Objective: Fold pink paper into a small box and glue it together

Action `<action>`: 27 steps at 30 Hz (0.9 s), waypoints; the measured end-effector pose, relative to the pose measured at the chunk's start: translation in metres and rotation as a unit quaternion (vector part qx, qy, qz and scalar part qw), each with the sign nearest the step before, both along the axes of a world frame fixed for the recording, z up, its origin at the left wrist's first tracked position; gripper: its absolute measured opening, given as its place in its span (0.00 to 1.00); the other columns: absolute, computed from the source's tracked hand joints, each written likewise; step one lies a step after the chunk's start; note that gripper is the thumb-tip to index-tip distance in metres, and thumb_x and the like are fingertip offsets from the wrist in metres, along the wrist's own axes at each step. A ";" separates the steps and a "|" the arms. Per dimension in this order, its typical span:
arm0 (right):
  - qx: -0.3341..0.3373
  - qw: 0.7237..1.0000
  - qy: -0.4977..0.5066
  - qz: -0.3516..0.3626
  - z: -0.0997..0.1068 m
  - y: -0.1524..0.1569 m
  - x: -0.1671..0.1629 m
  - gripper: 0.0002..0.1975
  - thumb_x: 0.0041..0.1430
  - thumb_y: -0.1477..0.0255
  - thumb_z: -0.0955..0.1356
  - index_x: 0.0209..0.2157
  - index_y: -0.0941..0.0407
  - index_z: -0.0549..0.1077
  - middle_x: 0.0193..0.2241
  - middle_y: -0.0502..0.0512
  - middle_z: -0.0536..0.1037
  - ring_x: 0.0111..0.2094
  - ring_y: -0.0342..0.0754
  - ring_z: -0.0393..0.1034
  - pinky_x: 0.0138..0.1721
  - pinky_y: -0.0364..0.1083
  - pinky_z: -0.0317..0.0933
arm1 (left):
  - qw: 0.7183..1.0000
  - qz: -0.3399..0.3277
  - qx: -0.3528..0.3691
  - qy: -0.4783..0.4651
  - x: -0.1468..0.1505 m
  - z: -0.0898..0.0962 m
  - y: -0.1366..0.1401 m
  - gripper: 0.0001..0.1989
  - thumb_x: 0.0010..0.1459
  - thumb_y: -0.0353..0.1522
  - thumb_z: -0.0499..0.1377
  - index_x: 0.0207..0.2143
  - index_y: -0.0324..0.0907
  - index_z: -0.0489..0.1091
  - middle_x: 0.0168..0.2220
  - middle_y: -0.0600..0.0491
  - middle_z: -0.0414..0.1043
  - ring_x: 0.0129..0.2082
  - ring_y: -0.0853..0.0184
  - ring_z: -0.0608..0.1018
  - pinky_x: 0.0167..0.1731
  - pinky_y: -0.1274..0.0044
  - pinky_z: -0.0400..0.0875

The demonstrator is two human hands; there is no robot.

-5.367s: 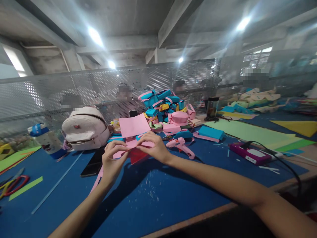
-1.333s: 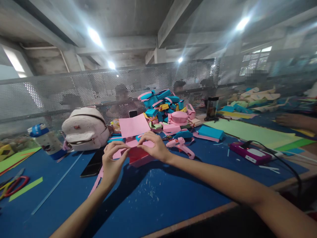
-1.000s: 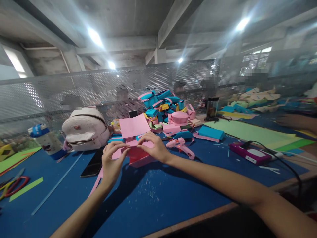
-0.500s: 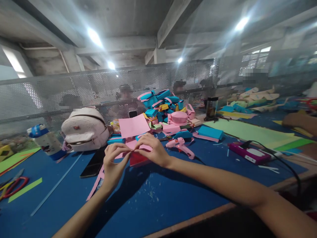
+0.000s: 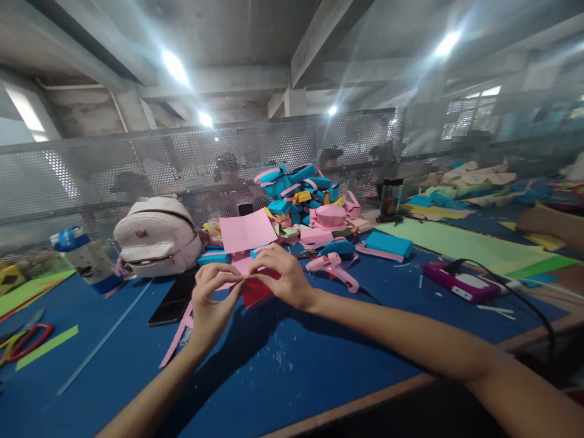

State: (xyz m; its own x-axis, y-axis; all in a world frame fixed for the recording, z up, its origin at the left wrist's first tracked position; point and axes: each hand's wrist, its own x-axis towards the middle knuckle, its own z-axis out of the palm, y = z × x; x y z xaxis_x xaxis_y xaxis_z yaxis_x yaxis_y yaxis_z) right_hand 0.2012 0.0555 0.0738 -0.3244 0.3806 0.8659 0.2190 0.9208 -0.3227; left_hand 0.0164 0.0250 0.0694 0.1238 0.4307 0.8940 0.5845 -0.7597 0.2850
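Both hands meet over the middle of the blue table, fingertips nearly touching. My left hand (image 5: 210, 299) is closed in a pinch, thumb against forefinger. Opposite it, my right hand (image 5: 283, 277) pinches in the same way. Between and below the fingers is a folded red paper piece (image 5: 256, 292), gripped at its upper edge; the fingers hide part of it. Just behind stands a pink paper sheet (image 5: 247, 231). To the right of my right hand lies a pink glue gun (image 5: 332, 267). A pink paper strip (image 5: 177, 334) lies beside my left wrist.
Behind the hands rises a pile of blue and pink paper pieces (image 5: 298, 188). A white backpack (image 5: 157, 237), a bottle (image 5: 89, 261), a black phone (image 5: 173, 299) and scissors (image 5: 30, 340) are left. A purple device (image 5: 458, 281) with a cable, green sheets (image 5: 456, 243) and another person's arm (image 5: 552, 228) are right.
The red paper piece has tilted slightly between my fingertips, and its right side shows differently. Both hands stay almost in place, still pinching. The other person's arm at the right has shifted a little.
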 end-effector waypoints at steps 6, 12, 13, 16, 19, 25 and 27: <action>-0.014 0.999 0.039 0.017 -0.001 0.006 0.000 0.01 0.60 0.72 0.71 0.34 0.53 0.75 0.33 0.52 0.78 0.39 0.49 0.70 0.45 0.49 0.61 | 0.998 -0.018 -0.035 -0.052 -0.003 -0.003 0.005 0.02 0.55 0.31 0.64 0.29 0.46 0.76 0.33 0.54 0.74 0.35 0.65 0.75 0.41 0.70 0.66; -0.053 0.996 0.069 0.025 -0.001 0.012 0.001 0.04 0.59 0.72 0.71 0.29 0.54 0.75 0.29 0.51 0.77 0.36 0.48 0.69 0.41 0.47 0.62 | 0.995 -0.021 -0.070 -0.069 -0.003 -0.005 0.007 0.03 0.55 0.34 0.63 0.30 0.45 0.76 0.33 0.52 0.74 0.36 0.63 0.76 0.42 0.70 0.68; -0.063 0.995 0.074 0.027 -0.001 0.013 0.001 0.05 0.59 0.71 0.71 0.29 0.54 0.75 0.29 0.51 0.77 0.35 0.48 0.69 0.40 0.47 0.62 | 0.994 -0.023 -0.080 -0.070 -0.003 -0.005 0.007 0.04 0.55 0.35 0.64 0.32 0.45 0.76 0.35 0.52 0.75 0.38 0.63 0.76 0.44 0.69 0.68; -0.114 0.987 0.108 0.024 -0.002 0.017 0.001 0.04 0.59 0.70 0.71 0.30 0.54 0.76 0.30 0.50 0.77 0.32 0.46 0.69 0.35 0.45 0.61 | 0.988 -0.029 -0.121 -0.089 -0.003 -0.007 0.010 0.13 0.52 0.36 0.66 0.41 0.46 0.75 0.41 0.51 0.76 0.44 0.60 0.76 0.48 0.69 0.67; -0.178 0.971 0.155 0.027 -0.003 0.022 0.001 0.04 0.57 0.68 0.71 0.31 0.54 0.76 0.30 0.50 0.78 0.32 0.46 0.70 0.33 0.45 0.61 | 0.980 -0.046 -0.161 -0.109 -0.004 -0.010 0.014 0.20 0.49 0.37 0.67 0.46 0.46 0.73 0.46 0.50 0.76 0.47 0.59 0.75 0.49 0.69 0.67; -0.220 0.954 0.195 0.051 -0.008 0.030 0.000 0.08 0.55 0.65 0.70 0.32 0.55 0.73 0.30 0.52 0.76 0.31 0.46 0.70 0.34 0.45 0.64 | 0.931 -0.079 -0.296 -0.201 0.000 -0.012 0.017 0.18 0.48 0.41 0.67 0.40 0.41 0.77 0.39 0.49 0.79 0.39 0.59 0.78 0.39 0.73 0.71; -0.227 0.952 0.198 0.059 -0.009 0.031 -0.001 0.08 0.55 0.65 0.70 0.32 0.56 0.73 0.30 0.51 0.76 0.32 0.46 0.70 0.35 0.45 0.65 | 0.918 -0.085 -0.321 -0.218 0.001 -0.012 0.017 0.16 0.47 0.42 0.67 0.32 0.39 0.78 0.31 0.51 0.79 0.31 0.63 0.77 0.33 0.75 0.70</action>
